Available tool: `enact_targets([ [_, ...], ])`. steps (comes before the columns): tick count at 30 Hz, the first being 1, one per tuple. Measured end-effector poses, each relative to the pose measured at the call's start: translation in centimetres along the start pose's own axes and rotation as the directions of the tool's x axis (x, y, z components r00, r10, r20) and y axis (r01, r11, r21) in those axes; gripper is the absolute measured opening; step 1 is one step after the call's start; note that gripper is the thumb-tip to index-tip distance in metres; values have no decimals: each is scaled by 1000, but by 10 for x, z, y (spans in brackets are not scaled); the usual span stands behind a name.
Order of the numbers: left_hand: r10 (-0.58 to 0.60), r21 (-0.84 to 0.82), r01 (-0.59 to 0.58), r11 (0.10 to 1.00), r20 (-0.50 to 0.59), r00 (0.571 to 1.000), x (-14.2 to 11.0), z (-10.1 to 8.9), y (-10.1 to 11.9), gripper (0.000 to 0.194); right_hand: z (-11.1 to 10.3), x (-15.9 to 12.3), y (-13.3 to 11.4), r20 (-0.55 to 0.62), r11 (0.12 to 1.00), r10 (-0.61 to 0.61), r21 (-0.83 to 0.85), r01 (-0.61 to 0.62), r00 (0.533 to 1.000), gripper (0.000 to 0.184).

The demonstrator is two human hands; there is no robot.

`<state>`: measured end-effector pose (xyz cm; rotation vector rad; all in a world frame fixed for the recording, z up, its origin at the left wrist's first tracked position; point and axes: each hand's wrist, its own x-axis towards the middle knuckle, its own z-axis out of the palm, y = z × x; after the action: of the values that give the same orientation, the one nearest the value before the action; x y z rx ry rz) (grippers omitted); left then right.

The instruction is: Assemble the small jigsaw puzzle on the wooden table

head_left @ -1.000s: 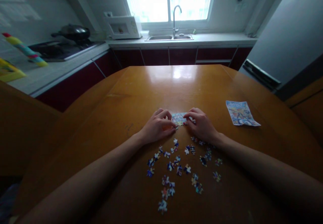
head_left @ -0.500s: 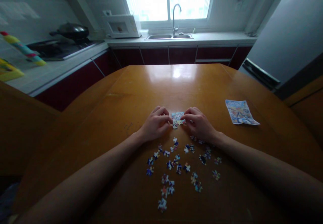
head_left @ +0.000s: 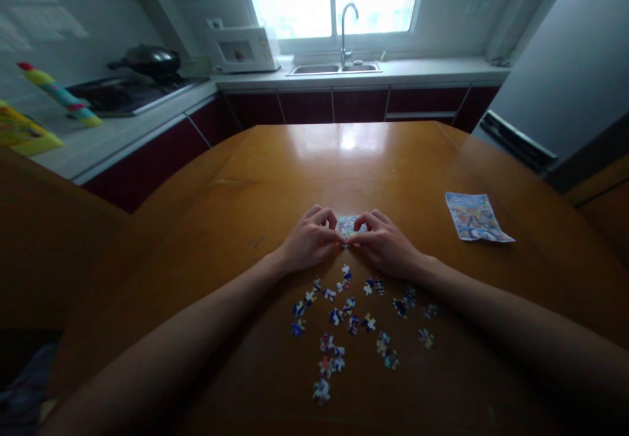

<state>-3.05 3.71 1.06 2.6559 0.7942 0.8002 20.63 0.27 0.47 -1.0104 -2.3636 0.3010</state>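
Note:
A partly joined jigsaw puzzle (head_left: 348, 225) lies on the wooden table between my hands, its sides and near edge partly covered by fingers. My left hand (head_left: 314, 236) is at its left edge, thumb and fingers pinched at the near corner. From the right, my right hand (head_left: 381, 239) curls over the puzzle, thumb and index finger closed near the left fingertips. Both pinch at a small puzzle piece (head_left: 345, 246) on the near edge, mostly hidden by the fingertips. Several loose puzzle pieces (head_left: 353, 324) are scattered nearer to me.
A creased printed picture sheet (head_left: 476, 218) lies to the right on the wooden table (head_left: 236, 190). Beyond the table are a counter with a sink (head_left: 314, 69), a microwave (head_left: 243, 49) and a wok (head_left: 147, 61) on the stove. A fridge (head_left: 565, 75) stands at right.
My right hand's fingertips have moved left along the puzzle's near edge, and the left fingertips have come to meet them. The view has shifted slightly. Loose pieces stay put.

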Motion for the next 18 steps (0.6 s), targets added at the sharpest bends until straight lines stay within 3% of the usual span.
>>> enact_targets([
  [13,-14,-17,14,1000,5,1000,0,2,0,19,0,1,1,30,1000,12,10,-12,999,29],
  [18,-13,-34,13,999,-4,1000,1,1,2,19,0,-1,2,-28,1000,-3,22,4,1000,25],
])
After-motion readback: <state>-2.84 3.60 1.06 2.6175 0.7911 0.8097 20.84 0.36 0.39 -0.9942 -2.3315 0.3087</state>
